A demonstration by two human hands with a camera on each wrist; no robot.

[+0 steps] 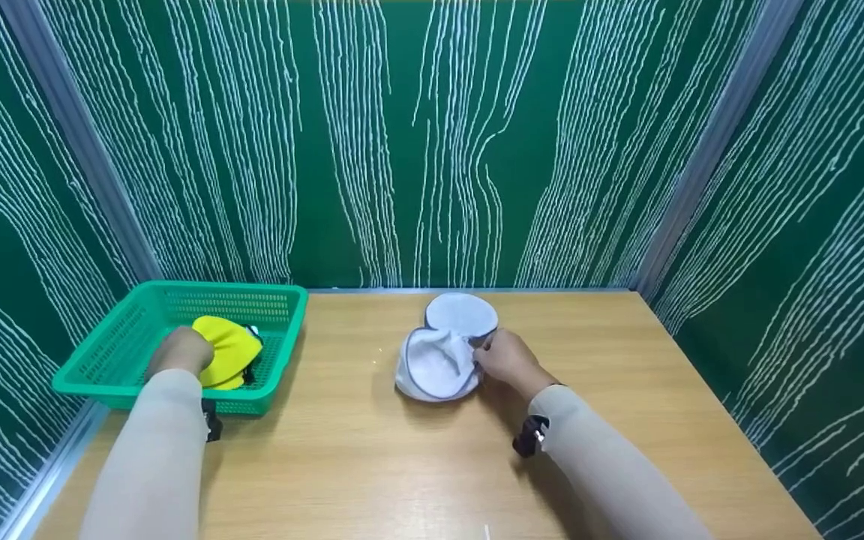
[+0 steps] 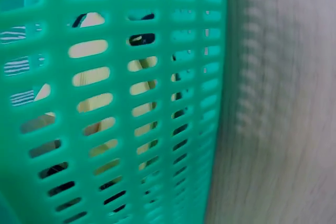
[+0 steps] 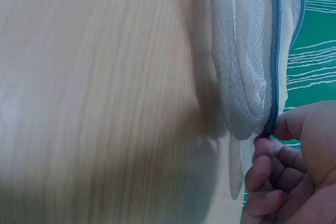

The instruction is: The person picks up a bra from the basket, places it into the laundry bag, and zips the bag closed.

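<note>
A white mesh laundry bag [image 1: 436, 367] with grey-blue zip edging stands on the table, its round lid [image 1: 462, 315] folded back behind the opening. My right hand [image 1: 507, 360] pinches the zipped rim on the bag's right side between thumb and fingers; the right wrist view shows the mesh wall [image 3: 239, 66] beside the hand [image 3: 294, 161]. Inside the green basket [image 1: 293, 330], my left hand [image 1: 181, 351] grips the left edge of a yellow cloth item [image 1: 229, 349]. Its fingertips are hidden. Through the basket's slotted wall [image 2: 118, 124], the left wrist view shows pale yellow patches.
The basket stands at the table's [image 1: 342, 465] far left. Something black and white [image 1: 252, 334] lies beside the yellow cloth. Green panels [image 1: 447, 150] with white wavy lines rise along the back and sides. A small white strip [image 1: 487, 532] lies at the near edge.
</note>
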